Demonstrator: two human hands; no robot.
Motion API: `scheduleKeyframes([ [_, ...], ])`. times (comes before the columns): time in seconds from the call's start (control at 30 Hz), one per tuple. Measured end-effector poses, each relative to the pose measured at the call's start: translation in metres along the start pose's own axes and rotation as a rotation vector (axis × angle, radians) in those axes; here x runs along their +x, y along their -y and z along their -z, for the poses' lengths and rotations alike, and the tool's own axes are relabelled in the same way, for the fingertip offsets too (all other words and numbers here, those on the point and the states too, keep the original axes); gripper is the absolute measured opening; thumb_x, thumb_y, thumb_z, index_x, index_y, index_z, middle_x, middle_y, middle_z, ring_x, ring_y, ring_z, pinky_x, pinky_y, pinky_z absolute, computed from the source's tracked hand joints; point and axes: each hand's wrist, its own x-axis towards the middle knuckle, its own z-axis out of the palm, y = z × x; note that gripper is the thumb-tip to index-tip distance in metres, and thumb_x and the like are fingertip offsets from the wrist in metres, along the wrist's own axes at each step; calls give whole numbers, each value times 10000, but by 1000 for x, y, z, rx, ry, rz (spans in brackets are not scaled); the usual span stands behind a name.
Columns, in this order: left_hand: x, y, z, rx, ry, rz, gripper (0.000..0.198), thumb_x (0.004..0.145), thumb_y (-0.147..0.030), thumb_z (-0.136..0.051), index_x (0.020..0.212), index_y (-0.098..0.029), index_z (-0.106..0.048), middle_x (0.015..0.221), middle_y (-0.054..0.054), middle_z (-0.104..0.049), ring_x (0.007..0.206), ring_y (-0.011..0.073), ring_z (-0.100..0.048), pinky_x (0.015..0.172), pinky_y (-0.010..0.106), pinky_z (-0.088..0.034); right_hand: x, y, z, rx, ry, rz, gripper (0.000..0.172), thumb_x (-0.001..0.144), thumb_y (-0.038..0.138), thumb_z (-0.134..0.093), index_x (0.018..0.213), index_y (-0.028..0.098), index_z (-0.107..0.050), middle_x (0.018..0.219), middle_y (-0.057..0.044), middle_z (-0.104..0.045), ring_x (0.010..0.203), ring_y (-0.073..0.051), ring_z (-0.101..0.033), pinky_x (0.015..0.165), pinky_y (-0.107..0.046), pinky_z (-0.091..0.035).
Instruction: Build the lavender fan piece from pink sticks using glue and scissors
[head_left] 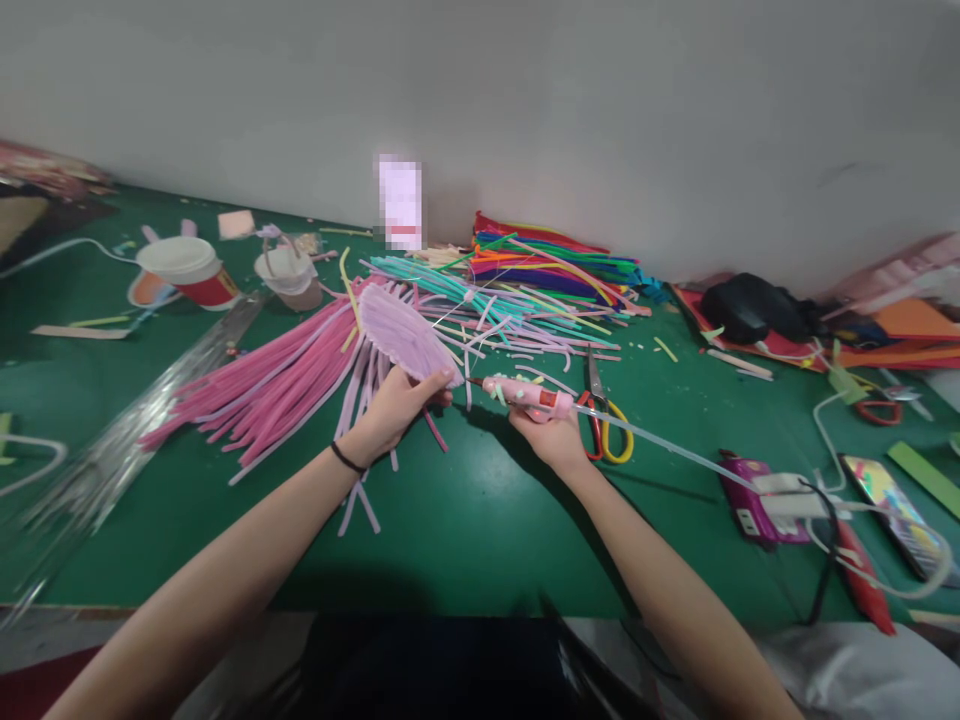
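Nearest to us, both forearms reach out over the green tabletop point(465, 530), with a black band point(346, 458) on the left wrist. Left hand point(390, 412): fingers point(439, 380) pinched on the lower edge of a lilac oval piece point(403, 335), held tilted above the tabletop. Right hand point(553, 438): fingers wrapped around a pink glue gun point(529, 397), nozzle pointing left, tip just beside the oval's edge (contact: cannot tell). A clear glue stick point(660, 446) trails from the gun's back end to the right. Scissors point(604, 420) with red and yellow handles lie just beside the right hand. A magenta power strip point(750, 505) sits off right, well apart. Behind the left hand is a spread of pink pipe cleaners point(270, 390). Further back are teal pipe cleaners point(439, 282), then a mixed-colour stack point(555, 258) near the wall. Far left we see a lidded paper cup point(191, 270) and a clear cup point(289, 280).
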Motion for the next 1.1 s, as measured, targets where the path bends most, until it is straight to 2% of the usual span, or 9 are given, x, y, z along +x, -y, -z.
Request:
scheduleKeyframes([
  [0.27,-1,-2,-2,8,-8,-2,288,700,-354,-782,796,-131,-628,696,4,-631,568,107,-591,572,240,-508,-1,-2,1,-1,29,18,151,701,337,-590,697,210,-671,685,-18,-672,675,-219,-638,707,-357,-533],
  [0.53,0,-1,1,23,21,-6,275,732,-357,-763,800,-130,-623,671,-3,-623,573,109,-593,579,235,-504,-1,-2,1,-4,11,13,140,691,343,-593,691,218,-657,682,-14,-677,653,-209,-622,687,-341,-535],
  [0.73,0,-1,1,22,27,-12,266,744,-347,-756,809,-127,-622,682,-1,-616,578,105,-591,580,230,-503,-1,-2,1,-11,0,5,145,679,348,-602,605,229,-566,631,2,-644,606,-190,-602,627,-312,-510],
  [1.1,0,-2,-1,31,9,-7,271,721,-353,-766,803,-135,-627,682,5,-624,566,113,-590,564,234,-498,0,-5,1,-58,-5,10,156,681,377,-604,613,237,-591,632,2,-637,612,-194,-602,639,-318,-514],
])
